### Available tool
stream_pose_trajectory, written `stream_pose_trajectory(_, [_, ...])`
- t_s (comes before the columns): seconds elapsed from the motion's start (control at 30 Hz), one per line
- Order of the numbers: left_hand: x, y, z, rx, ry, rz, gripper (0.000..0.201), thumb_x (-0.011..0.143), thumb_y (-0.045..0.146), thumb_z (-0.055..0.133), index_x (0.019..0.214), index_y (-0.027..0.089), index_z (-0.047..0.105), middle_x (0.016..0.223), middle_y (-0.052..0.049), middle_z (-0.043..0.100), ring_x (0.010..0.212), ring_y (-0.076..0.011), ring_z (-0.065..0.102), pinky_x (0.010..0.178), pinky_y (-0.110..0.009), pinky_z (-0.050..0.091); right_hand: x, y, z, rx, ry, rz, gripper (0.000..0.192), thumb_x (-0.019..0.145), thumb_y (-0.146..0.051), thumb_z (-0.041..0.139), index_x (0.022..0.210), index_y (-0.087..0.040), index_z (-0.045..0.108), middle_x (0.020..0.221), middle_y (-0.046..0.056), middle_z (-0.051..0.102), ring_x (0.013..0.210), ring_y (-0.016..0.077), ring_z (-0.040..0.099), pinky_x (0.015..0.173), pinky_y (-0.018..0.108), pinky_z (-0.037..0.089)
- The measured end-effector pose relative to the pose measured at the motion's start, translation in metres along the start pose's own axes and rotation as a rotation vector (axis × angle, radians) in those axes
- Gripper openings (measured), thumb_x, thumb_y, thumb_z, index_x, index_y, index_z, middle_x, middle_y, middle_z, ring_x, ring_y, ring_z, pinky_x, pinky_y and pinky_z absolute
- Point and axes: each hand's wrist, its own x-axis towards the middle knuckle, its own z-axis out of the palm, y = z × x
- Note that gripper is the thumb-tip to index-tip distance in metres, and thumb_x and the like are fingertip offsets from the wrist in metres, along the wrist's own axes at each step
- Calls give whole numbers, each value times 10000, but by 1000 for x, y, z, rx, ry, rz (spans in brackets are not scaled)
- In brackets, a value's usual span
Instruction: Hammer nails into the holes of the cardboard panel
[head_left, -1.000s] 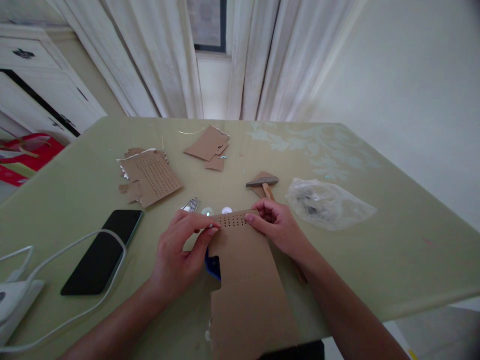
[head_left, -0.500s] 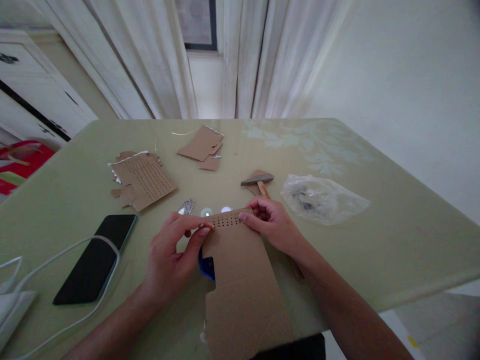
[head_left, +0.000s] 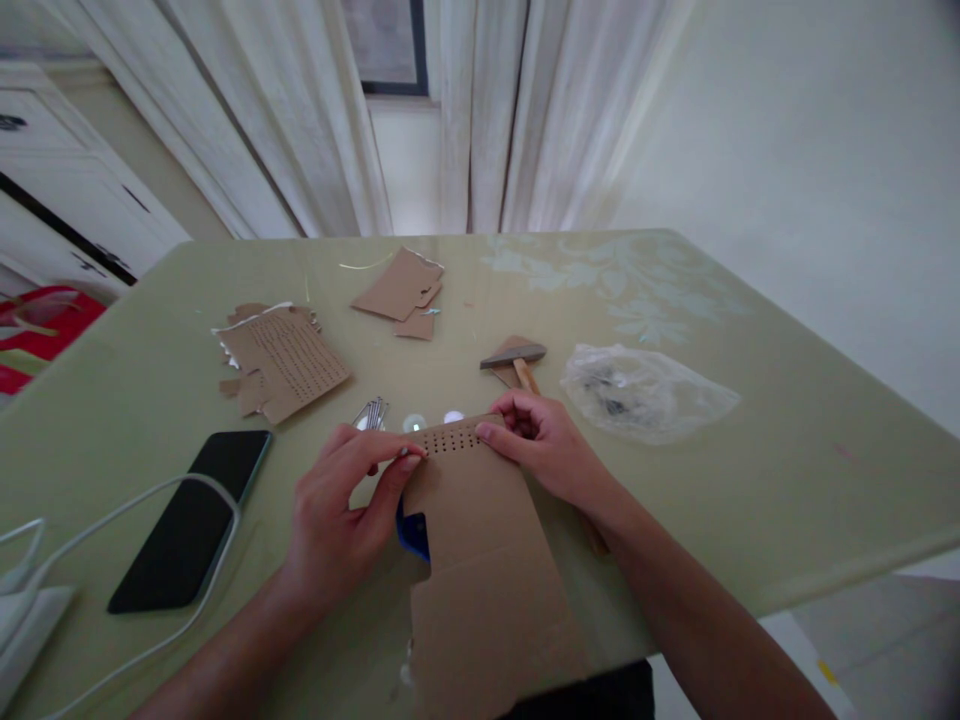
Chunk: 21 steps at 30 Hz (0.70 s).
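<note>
A brown cardboard piece [head_left: 480, 520] with rows of small punched holes at its far end lies in front of me, its near end reaching past the table's front edge. At the far left corner, by the holes, my left hand [head_left: 352, 500] pinches the cardboard between thumb and forefinger. Whether something small is also in that pinch, I cannot make out. My right hand [head_left: 536, 440] grips the far right corner, thumb on top and fingers curled beneath. A dark blue object [head_left: 413, 533] shows partly from under the cardboard's left side.
Beyond my right hand lies a hammer [head_left: 514, 357] on a cardboard scrap, beside a clear plastic bag [head_left: 649, 395]. Several nails [head_left: 372, 413] lie beyond my left hand. Further off are punched cardboard [head_left: 289, 360] and cardboard scraps [head_left: 401, 285]. A phone [head_left: 191, 520] and white cable [head_left: 236, 510] lie left.
</note>
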Motion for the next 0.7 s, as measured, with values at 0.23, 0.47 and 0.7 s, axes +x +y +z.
stream_pose_trajectory(0.23, [1, -4, 1, 17, -19, 52, 112, 1011, 198, 719, 1012, 281, 794, 914, 5, 832, 747, -213, 679, 765, -388, 525, -1, -1, -3, -54, -5, -2, 392, 893, -583, 822, 910, -217, 683, 731, -20, 566, 656, 155, 485, 586, 300, 372])
stream_pose_trajectory(0.47, [0, -6, 3, 12, -22, 106, 93, 1028, 203, 717, 999, 264, 781, 921, 1, 839, 771, -203, 689, 778, -377, 505, 15, 23, -26, -462, 454, -152, 380, 930, -567, 757, 1049, -210, 700, 990, 92, 703, 888, 262, 634, 819, 393, 512])
stream_pose_trajectory(0.7, [2, -11, 9, -42, -54, 42, 178, 1054, 332, 680, 970, 259, 819, 924, -42, 851, 821, -230, 718, 824, -404, 517, 27, 44, -39, -686, 429, -23, 113, 825, -269, 754, 913, -208, 720, 875, 101, 731, 844, 280, 675, 806, 395, 505])
